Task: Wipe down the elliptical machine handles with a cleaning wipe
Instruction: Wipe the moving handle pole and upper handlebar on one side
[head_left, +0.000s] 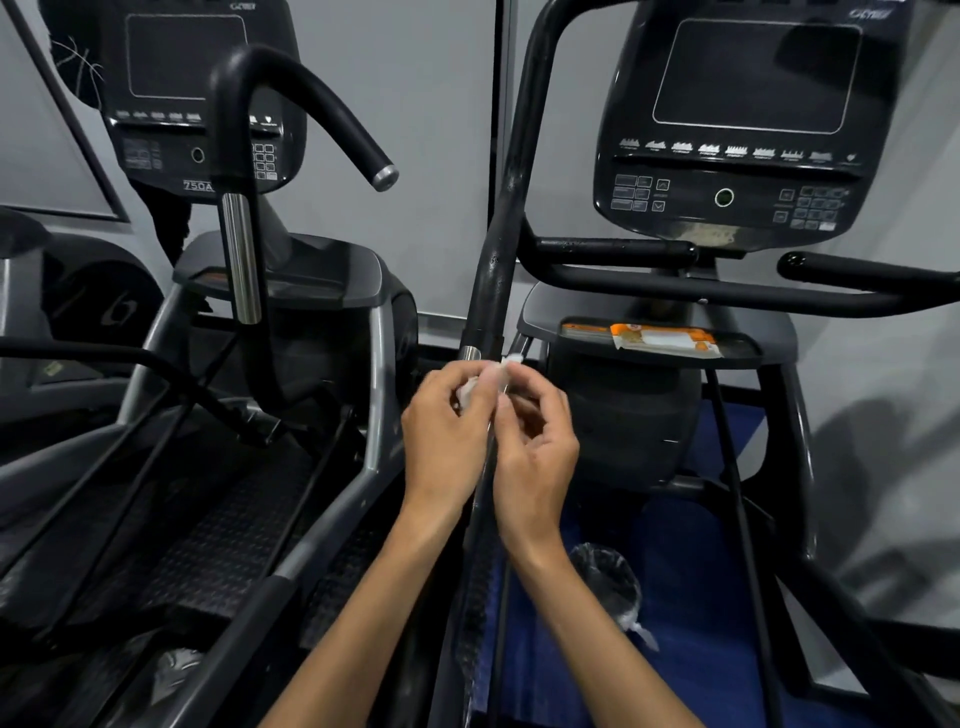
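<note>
Both hands work a small white cleaning wipe just below the metal collar on the long black handle of the right-hand elliptical. The left hand pinches the bunched part of the wipe between thumb and fingertips; the right hand pinches its other end, fingers curled, with a corner of cloth poking up above them. Each grip is narrow and closed on the wipe. The handle's lower shaft passes between the two wrists.

The wipe looks light, limp and probably damp, so it will crumple and cling rather than hold a shape; it likely handles best spread flat over the palm and wrapped round the tube, not held by its edges. The handle is stiff and fixed to the machine, smooth and perhaps slick where wet.

Its long axis runs steeply upward and slightly to the right from the hands, then bends over toward the console at the top. Strokes should follow that line. An orange wipe packet lies on the tray below the console.
</note>
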